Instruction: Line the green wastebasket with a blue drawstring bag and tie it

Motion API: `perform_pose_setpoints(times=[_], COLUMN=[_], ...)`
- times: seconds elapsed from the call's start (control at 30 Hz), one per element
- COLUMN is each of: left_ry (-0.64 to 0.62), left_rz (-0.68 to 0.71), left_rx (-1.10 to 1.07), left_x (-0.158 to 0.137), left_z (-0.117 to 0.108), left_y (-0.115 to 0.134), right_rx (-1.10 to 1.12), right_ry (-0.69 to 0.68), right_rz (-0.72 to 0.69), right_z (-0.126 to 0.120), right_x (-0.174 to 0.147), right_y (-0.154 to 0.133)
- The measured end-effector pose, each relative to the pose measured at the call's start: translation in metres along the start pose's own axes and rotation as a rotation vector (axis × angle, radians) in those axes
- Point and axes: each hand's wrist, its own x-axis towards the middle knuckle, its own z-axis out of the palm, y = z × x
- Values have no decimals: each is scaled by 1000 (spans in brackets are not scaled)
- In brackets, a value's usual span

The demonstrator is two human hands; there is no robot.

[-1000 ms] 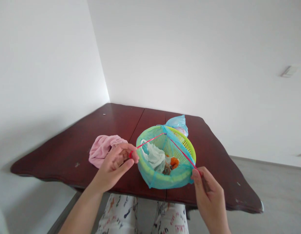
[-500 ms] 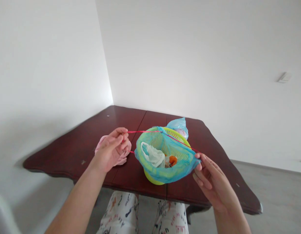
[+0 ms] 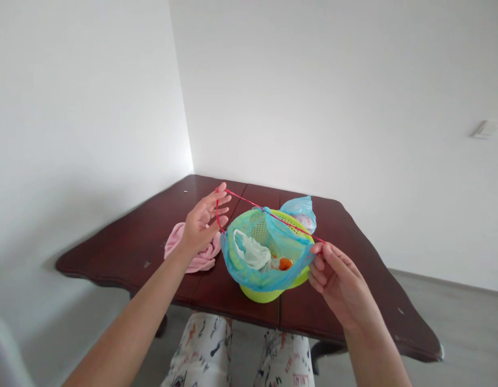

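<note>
A blue drawstring trash bag lines a yellow-green mesh basket on the table, its edge partly folded over the rim. Its red drawstring runs taut across the opening between both hands. My left hand, fingers spread, has a loop of the string hooked over its fingers at the basket's left. At the right rim, my right hand pinches the string's other end beside the bag's edge. Inside lie a crumpled whitish plastic bag and something orange.
A crumpled pink cloth lies left of the basket, partly behind my left hand. Behind the basket rests a second blue plastic bag with contents. The dark red table has a wavy edge and meets white walls at the back.
My left hand has risen and moved right, its fingers spreading inside the string loop. My right hand has shifted slightly left and up, and the bag's right side is pulled out less.
</note>
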Motion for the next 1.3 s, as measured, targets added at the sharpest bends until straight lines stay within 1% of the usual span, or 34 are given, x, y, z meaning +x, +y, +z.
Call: perform_pose_setpoints(times=[0.07, 0.17, 0.27, 0.37, 0.43, 0.5, 0.63, 0.73, 0.8, 0.87, 0.93, 1.0, 1.1, 1.2, 1.3], left_ry=[11, 22, 48, 47, 36, 45, 118, 169, 209, 218, 177, 114, 89, 118, 83], left_rz=[-48, -140, -217, -307, -360, -377, -384, -370, -326, -293, -289, -294, -277, -250, -167], left_rx=[-64, -144, -288, -441, -506, -552, -621, -664, -661, -615, -535, -429, -287, -206, -166], left_x=[6, 24, 41, 50, 49, 42, 28, 33, 45, 60, 75, 86, 97, 105, 110], left_z=[3, 9, 14, 20, 26, 33, 51, 57, 55, 49, 38, 27, 13, 8, 17], left_y=[1, 1, 2, 11, 21, 32, 51, 60, 63, 62, 59, 55, 56, 68, 88], right_rx=[37, 100, 176, 208, 174, 107, -19, -76, -78, -60, -43, -35, -45, -164, -382], right_ry=[62, 138, 190, 214, 184, 149, 139, 140, 153, 173, 189, 204, 235, 208, 116], right_rz=[-51, -110, -99, -88, -101, -99, -91, -120, -148, -165, -183, -229, -375, -534, -647], right_z=[2, 2, -2, -3, 0, 7, 21, 25, 23, 18, 12, 7, 5, 14, 32], right_x=[8, 24, 40, 47, 47, 43, 38, 40, 45, 51, 58, 66, 76, 82, 82], right_y=[0, -1, -2, -3, -1, 2, 10, 11, 10, 7, 1, -9, -27, -46, -62])
